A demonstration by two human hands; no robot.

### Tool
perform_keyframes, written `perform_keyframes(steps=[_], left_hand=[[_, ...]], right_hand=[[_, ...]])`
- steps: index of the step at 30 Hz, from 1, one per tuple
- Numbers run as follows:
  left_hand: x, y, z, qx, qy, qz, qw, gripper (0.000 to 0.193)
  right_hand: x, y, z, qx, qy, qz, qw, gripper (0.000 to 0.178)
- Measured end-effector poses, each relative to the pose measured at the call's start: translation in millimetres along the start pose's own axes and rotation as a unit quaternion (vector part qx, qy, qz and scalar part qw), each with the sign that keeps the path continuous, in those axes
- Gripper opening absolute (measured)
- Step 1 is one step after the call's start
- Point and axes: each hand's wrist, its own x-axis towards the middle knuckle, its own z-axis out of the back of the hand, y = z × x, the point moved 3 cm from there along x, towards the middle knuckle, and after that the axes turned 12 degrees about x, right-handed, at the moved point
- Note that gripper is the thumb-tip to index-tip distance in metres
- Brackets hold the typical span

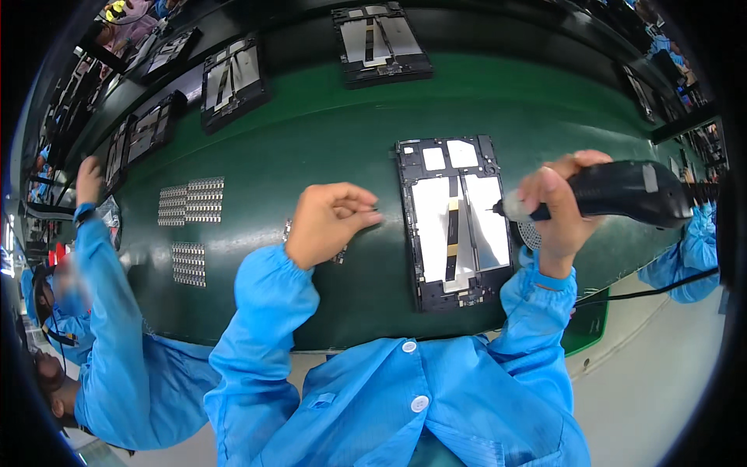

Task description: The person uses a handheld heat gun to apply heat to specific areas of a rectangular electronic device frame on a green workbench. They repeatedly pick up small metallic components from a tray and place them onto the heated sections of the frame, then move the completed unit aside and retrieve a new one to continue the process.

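Observation:
An opened tablet (488,214) lies on the green table in front of me, its silver battery plates and dark ribbon cable exposed. My right hand (556,206) grips a black electric screwdriver (622,191), held level at the tablet's right edge with its bit pointing left. Left of the tablet, my left hand (331,222) is raised with thumb and forefinger pinched on a tiny dark piece, too small to name. Beneath that hand, a sheet of small metal parts (340,255) is mostly hidden. A round perforated metal piece (530,235) shows partly behind my right hand.
Sheets of small parts (204,200) and another sheet (189,265) lie on the left. More opened tablets (381,43) stand along the raised back shelf. A co-worker's blue sleeve (109,288) reaches in at left. A black cable (654,288) runs at the right.

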Motion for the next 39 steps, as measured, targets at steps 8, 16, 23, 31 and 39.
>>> perform_keyframes(steps=[8, 16, 23, 31, 39], left_hand=[[17.5, 12.0, -38.8, -0.115, 0.041, 0.044, 0.992, 0.012], [13.8, 18.4, -32.2, -0.119, 0.033, 0.052, 0.991, 0.014], [19.7, 22.8, -44.7, -0.124, 0.033, 0.043, 0.991, 0.013], [24.9, 15.7, -48.6, 0.031, -0.065, -0.065, 0.995, 0.013], [31.8, 20.4, -44.3, -0.077, 0.053, 0.120, 0.988, 0.013]], right_hand=[[-2.1, -51.6, -40.2, -0.011, 0.037, -0.072, 0.997, 0.033], [-2.7, -71.3, -38.8, -0.011, 0.031, -0.103, 0.994, 0.030], [-3.2, -73.0, -38.7, -0.019, 0.032, -0.109, 0.993, 0.031], [-8.9, -71.7, -52.2, 0.011, 0.059, -0.097, 0.993, 0.034], [-12.7, -82.3, -62.0, -0.041, 0.110, -0.105, 0.988, 0.037]])
